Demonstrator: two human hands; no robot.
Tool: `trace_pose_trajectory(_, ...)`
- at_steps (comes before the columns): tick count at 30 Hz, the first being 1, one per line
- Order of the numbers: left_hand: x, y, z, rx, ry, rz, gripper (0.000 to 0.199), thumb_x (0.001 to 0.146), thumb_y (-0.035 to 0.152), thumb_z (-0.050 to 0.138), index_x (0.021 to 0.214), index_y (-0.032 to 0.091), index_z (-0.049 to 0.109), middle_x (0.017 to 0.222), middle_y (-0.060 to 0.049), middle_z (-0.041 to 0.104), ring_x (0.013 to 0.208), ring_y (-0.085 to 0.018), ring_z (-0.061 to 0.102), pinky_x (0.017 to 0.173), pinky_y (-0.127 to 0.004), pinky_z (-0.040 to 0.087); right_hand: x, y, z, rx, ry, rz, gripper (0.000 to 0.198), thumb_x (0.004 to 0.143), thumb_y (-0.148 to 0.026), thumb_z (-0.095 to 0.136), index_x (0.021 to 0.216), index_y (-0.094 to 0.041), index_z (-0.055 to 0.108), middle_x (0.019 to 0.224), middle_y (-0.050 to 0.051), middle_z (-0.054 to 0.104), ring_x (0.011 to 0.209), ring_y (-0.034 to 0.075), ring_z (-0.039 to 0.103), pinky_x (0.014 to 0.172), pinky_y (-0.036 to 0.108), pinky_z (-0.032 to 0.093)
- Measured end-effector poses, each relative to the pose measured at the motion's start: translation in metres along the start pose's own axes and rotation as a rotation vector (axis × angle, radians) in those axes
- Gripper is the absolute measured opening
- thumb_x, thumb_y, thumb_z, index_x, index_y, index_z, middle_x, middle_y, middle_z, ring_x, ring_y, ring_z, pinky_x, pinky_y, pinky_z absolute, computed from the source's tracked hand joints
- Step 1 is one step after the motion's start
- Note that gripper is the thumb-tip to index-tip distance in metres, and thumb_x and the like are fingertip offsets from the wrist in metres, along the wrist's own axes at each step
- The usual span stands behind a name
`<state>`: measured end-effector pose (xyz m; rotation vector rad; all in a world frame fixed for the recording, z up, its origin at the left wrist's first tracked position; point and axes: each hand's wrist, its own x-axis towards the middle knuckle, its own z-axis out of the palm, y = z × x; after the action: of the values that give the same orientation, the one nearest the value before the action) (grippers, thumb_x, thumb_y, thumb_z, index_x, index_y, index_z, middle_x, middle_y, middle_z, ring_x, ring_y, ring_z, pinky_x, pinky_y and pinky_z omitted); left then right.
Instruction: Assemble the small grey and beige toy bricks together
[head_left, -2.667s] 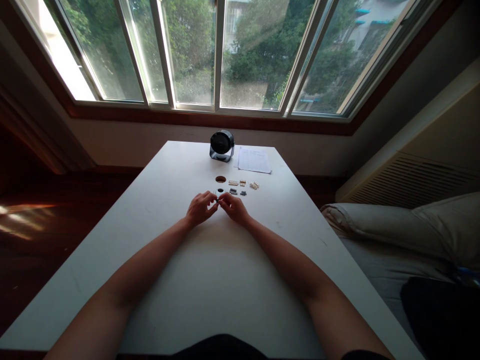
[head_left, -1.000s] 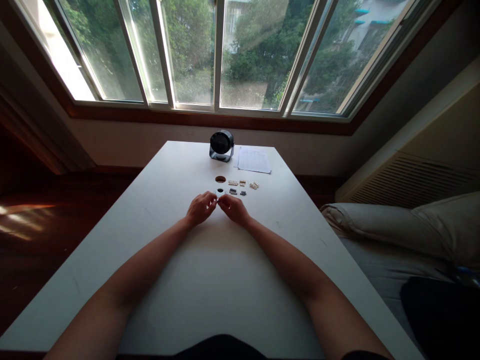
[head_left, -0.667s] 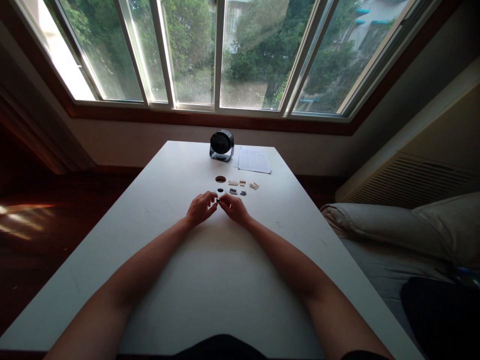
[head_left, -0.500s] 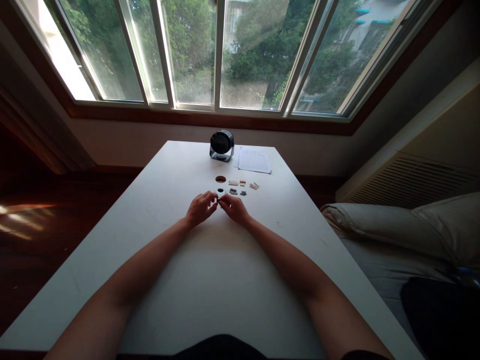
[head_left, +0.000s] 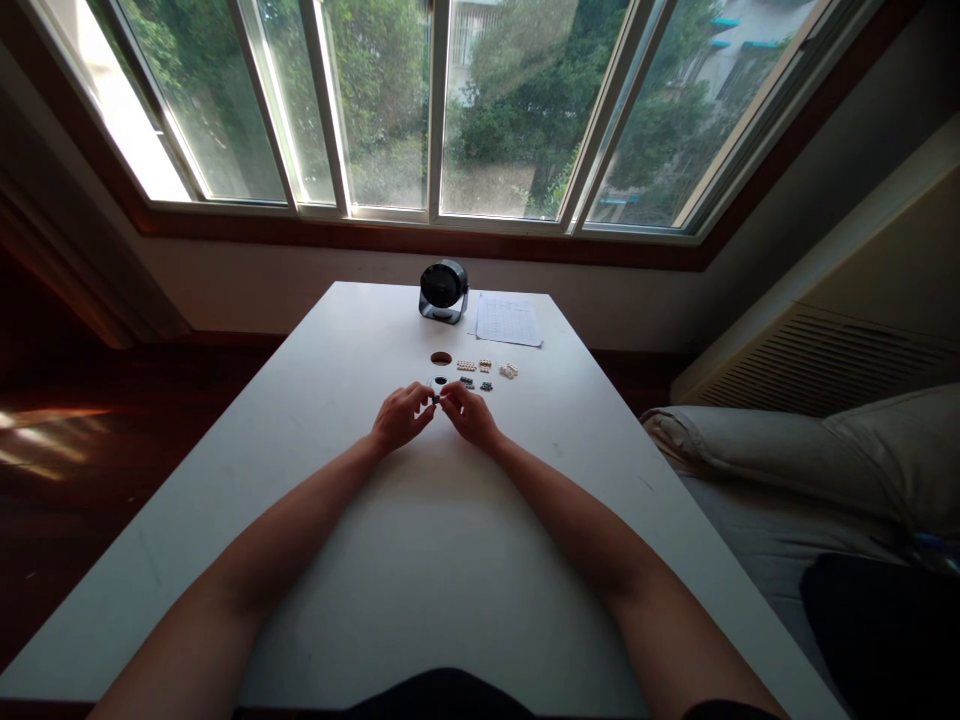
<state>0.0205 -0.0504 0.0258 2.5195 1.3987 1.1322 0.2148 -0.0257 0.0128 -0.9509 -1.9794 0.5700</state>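
Note:
My left hand [head_left: 403,416] pinches a small dark piece [head_left: 436,399] between thumb and fingertips above the white table. Right beside it, my right hand [head_left: 470,416] has its fingertips drawn together close to the piece. What those right fingertips hold is too small to make out. Just behind the fingers lies a small round dish or ring [head_left: 440,380] with a dark centre, partly covered by the hands. Small dark pieces [head_left: 487,386] lie in groups beyond my right hand. Behind them are rows of tan pieces [head_left: 466,366] and a loose pile of pale pieces [head_left: 509,370].
A round brown-rimmed hole or shallow dish [head_left: 441,358] is farther back on the white table [head_left: 420,560]. At the far edge stand a black desk fan or similar round device [head_left: 443,290] and a printed paper sheet [head_left: 509,320]. A sofa or bed [head_left: 780,470] borders the right side.
The fingertips of my right hand have shifted slightly right, away from the small piece, so more of it shows. My left hand stays nearly still.

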Motion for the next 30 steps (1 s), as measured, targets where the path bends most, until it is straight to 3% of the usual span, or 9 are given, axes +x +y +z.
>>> trace_pose_trajectory(9,0.0008,0.0004,-0.0004,-0.019,-0.001,-0.025,0.01,0.089,0.022,0.054,0.097,0.022,0.06,0.083,0.0,0.062,0.069,-0.013,0.057,0.07,-0.029,0.043,-0.0017,-0.0036,-0.001,-0.035,-0.04,-0.071,0.022,0.089,-0.022,0.049,0.107,-0.021,0.06,0.075,0.0,0.063,0.064,0.013,0.053,0.066,0.024,0.041)
trace_pose_trajectory(19,0.0006,0.0013,-0.0007,-0.036,-0.041,-0.035,0.012,0.094,0.027,0.05,0.094,0.022,0.061,0.086,-0.001,0.064,0.07,-0.014,0.058,0.068,-0.029,0.044,-0.0007,0.002,0.0019,-0.071,-0.015,-0.058,0.016,0.09,-0.025,0.053,0.097,-0.02,0.066,0.078,0.001,0.065,0.067,0.013,0.054,0.066,0.024,0.041)
trace_pose_trajectory(30,-0.0006,-0.0003,0.001,-0.016,-0.011,0.02,0.014,0.088,0.022,0.057,0.101,0.022,0.057,0.085,0.0,0.063,0.067,-0.012,0.057,0.069,-0.028,0.045,0.0007,0.0016,0.0007,-0.049,-0.013,-0.019,0.013,0.09,-0.029,0.056,0.091,-0.02,0.065,0.074,0.001,0.064,0.064,0.013,0.052,0.064,0.024,0.039)
